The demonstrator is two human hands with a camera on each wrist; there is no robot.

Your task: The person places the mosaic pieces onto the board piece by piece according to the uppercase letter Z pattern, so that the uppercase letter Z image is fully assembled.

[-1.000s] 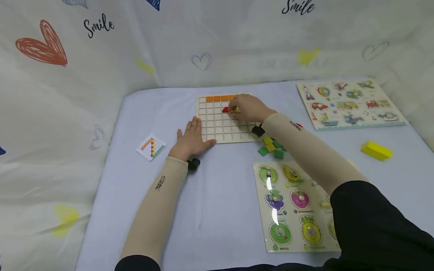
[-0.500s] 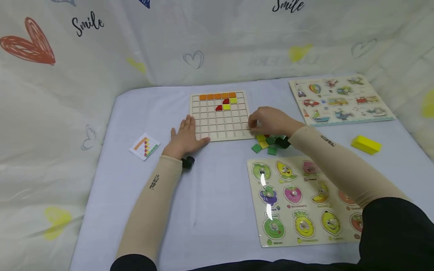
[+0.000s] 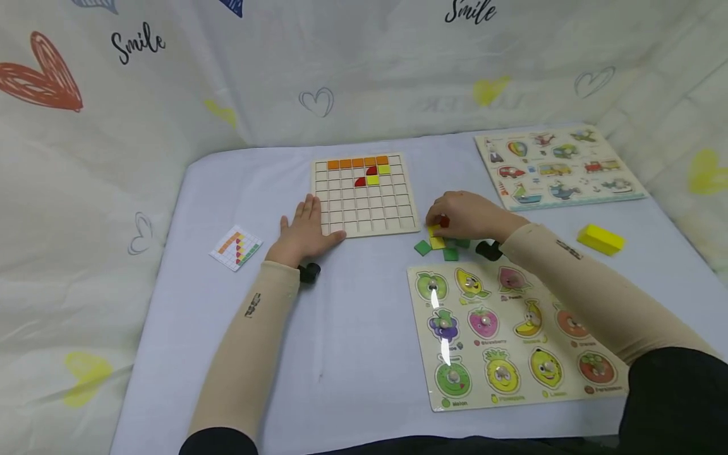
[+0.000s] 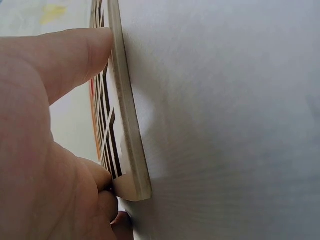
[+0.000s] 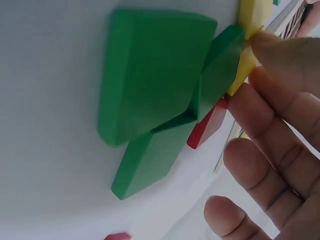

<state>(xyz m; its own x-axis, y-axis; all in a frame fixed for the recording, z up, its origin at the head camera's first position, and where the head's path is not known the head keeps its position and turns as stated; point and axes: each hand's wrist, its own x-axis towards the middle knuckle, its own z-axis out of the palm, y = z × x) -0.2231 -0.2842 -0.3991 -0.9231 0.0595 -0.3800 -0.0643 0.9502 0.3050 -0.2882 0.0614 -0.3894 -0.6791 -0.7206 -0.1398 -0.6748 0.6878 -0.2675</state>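
My left hand (image 3: 303,235) rests with straight fingers against the left edge and near corner of a wooden grid board (image 3: 364,212). In the left wrist view the thumb touches the board's side. The board holds a row of orange squares (image 3: 357,163), with red quarter-round pieces (image 3: 361,182) and yellow squares (image 3: 372,181) below it. Right of the board, my right hand (image 3: 469,215) is over a small pile of tiles. Its thumb and fingertips pinch a yellow tile (image 5: 243,72). Green tiles (image 5: 155,75) and a red piece (image 5: 207,125) lie beside it; the hand partly hides the pile.
A small pattern card (image 3: 236,248) lies left of my left hand. A fruit puzzle board (image 3: 423,354) is in front at right, under my right forearm. A vehicle puzzle board (image 3: 560,167) lies at the back right, with a yellow block (image 3: 601,239) nearer.
My right hand has left the grid board, moved right and down to the loose tiles, and now pinches a yellow one. The left hand stays at the board's edge. The head view has shifted slightly.
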